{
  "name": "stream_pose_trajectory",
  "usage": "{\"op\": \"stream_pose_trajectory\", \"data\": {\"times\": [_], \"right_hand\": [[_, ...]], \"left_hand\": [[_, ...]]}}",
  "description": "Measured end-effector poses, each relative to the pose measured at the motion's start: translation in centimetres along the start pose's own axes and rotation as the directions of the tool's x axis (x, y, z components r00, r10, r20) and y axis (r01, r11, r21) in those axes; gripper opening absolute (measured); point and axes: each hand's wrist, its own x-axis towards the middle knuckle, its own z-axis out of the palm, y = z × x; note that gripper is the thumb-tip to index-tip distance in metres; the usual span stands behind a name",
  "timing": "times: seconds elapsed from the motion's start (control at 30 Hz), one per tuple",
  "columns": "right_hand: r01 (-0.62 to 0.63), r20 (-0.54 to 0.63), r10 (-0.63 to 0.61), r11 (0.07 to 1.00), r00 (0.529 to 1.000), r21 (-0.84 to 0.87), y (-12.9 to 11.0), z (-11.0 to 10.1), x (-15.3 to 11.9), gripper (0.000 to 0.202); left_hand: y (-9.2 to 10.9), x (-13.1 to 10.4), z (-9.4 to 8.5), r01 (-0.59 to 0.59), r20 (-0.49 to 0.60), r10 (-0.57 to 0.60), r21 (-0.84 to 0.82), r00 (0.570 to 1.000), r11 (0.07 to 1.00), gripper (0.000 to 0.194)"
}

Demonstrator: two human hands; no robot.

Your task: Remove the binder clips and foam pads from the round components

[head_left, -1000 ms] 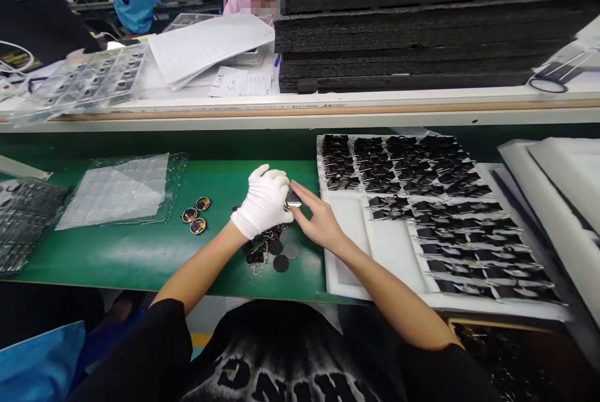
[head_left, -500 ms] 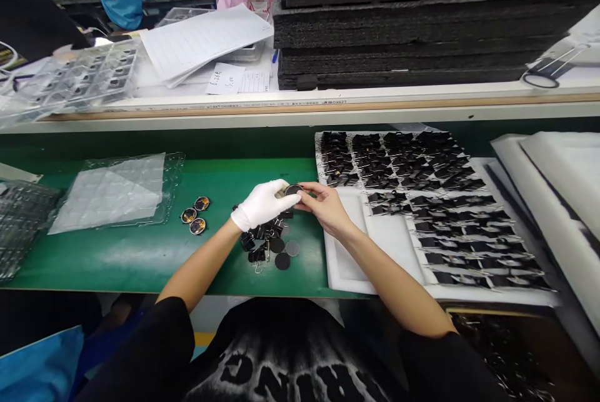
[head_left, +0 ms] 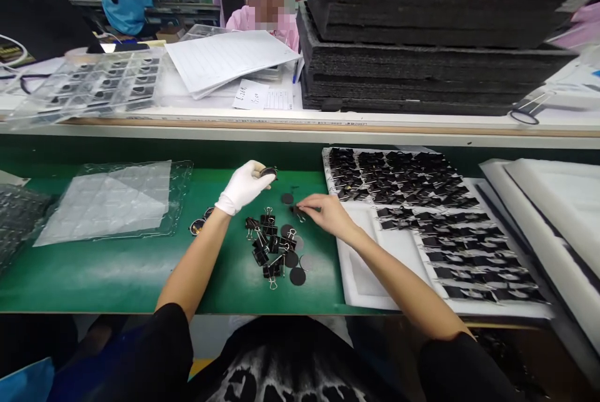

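My left hand (head_left: 246, 186), in a white glove, is closed on a round, dark-rimmed piece (head_left: 269, 172) like a watch head, held tilted above the green mat. My bare right hand (head_left: 325, 214) pinches a small black binder clip (head_left: 296, 209) at its fingertips; wire handles show below them. Between my forearms lies a loose heap of black binder clips (head_left: 274, 243). Several flat dark discs (head_left: 297, 276) lie beside the heap, and another black disc (head_left: 287, 199) is near my right fingertips. Similar round watch heads (head_left: 197, 226) are partly hidden behind my left forearm.
A white foam tray (head_left: 351, 264) on the right carries rows of clipped black pieces (head_left: 398, 177). Clear plastic trays with a white sheet (head_left: 117, 202) lie left. Black foam sheets (head_left: 422, 77) are stacked on the shelf beyond. Coworkers sit farther back.
My right hand has left the round piece and moved down onto a binder clip. My left hand has drawn away to the left, still holding the piece. The camera view has shifted.
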Motion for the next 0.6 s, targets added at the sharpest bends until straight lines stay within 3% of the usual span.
{"op": "stream_pose_trajectory", "data": {"times": [0.07,0.13,0.27,0.43,0.5,0.6], "right_hand": [[0.057,-0.042,-0.057,0.998,0.998,-0.003,0.1,0.4,2.9,0.026],[0.099,0.019,-0.099,0.995,0.995,0.0,0.3,1.5,6.2,0.031],[0.125,0.165,-0.127,0.992,0.978,0.023,1.1,3.9,11.3,0.037],[0.081,0.248,-0.091,0.995,0.964,0.052,1.8,4.2,12.2,0.048],[0.004,0.196,-0.012,0.999,0.98,0.041,1.8,4.2,12.0,0.053],[-0.196,0.013,0.196,0.981,0.981,-0.003,1.4,5.2,12.7,0.054]], "left_hand": [[-0.2,0.6,-1.2,-0.012,-0.048,0.013,0.026,0.999,1.0,0.034],[-0.8,1.2,-2.3,0.0,-0.074,0.008,0.099,0.997,0.995,0.035],[-2.3,2.1,-3.8,0.084,-0.015,-0.084,0.337,0.996,0.938,0.031],[-3.7,2.7,-4.8,0.144,0.036,-0.179,0.448,0.983,0.882,0.027],[-4.2,3.1,-4.8,0.162,0.05,-0.206,0.454,0.977,0.876,0.028],[-5.2,3.6,-4.3,0.179,0.085,-0.239,0.437,0.967,0.882,0.027]]}}
